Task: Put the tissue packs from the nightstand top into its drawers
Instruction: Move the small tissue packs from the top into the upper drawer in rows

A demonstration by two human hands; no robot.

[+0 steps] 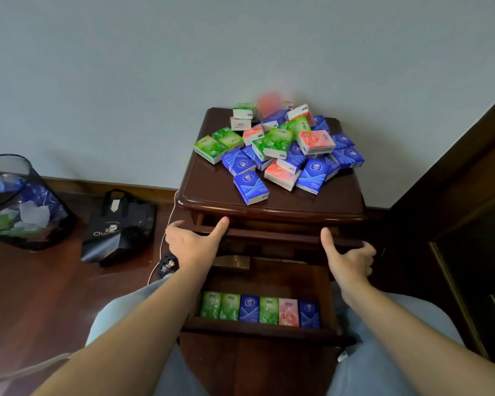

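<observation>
1. I see the left hand (193,242) and right hand (350,260) gripping the upper drawer (269,234) front, fingers curled under, thumbs up.
2. Tissue packs (280,147) lie heaped on the nightstand (212,192) top, beyond both hands.
3. Six packs stand in the open lower drawer (257,328).

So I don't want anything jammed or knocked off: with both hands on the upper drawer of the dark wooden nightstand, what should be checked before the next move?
1. Left hand on the upper drawer front, thumb on its top edge: ok.
2. Right hand gripping the same front at its right end: ok.
3. Upper drawer open enough to load: not ok, barely ajar.
4. Lower drawer stands open beneath, a row of green, blue and pink tissue packs inside; room behind the row: cannot tell.
5. Loose pile of tissue packs on the dark wooden nightstand top set back from the front edge: ok.
</observation>
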